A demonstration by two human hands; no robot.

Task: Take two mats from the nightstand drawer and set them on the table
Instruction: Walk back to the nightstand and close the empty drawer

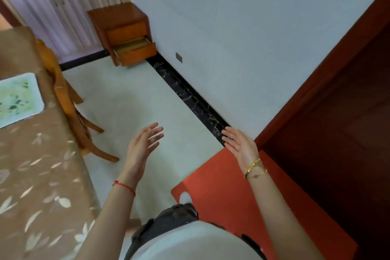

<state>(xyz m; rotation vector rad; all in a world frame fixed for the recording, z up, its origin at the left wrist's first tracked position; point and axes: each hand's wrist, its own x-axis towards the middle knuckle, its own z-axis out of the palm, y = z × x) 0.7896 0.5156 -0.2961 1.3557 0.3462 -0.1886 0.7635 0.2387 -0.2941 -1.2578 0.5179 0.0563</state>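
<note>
A wooden nightstand [118, 16] stands in the far corner against the white wall. Its lower drawer [135, 50] is pulled out, and something pale and flat lies inside; I cannot tell what. A white mat with a green leaf print [18, 99] lies flat on the table [35, 175] at the left, which has a brown leaf-patterned cloth. My left hand [143, 143] and my right hand [240, 143] hang in front of me over the floor, both open and holding nothing, far from the nightstand.
A wooden chair [69, 107] stands tucked against the table's right edge. A red floor mat [232, 196] lies under my feet by a dark red door [337, 112] at the right. Pale tiled floor stretches between me and the nightstand.
</note>
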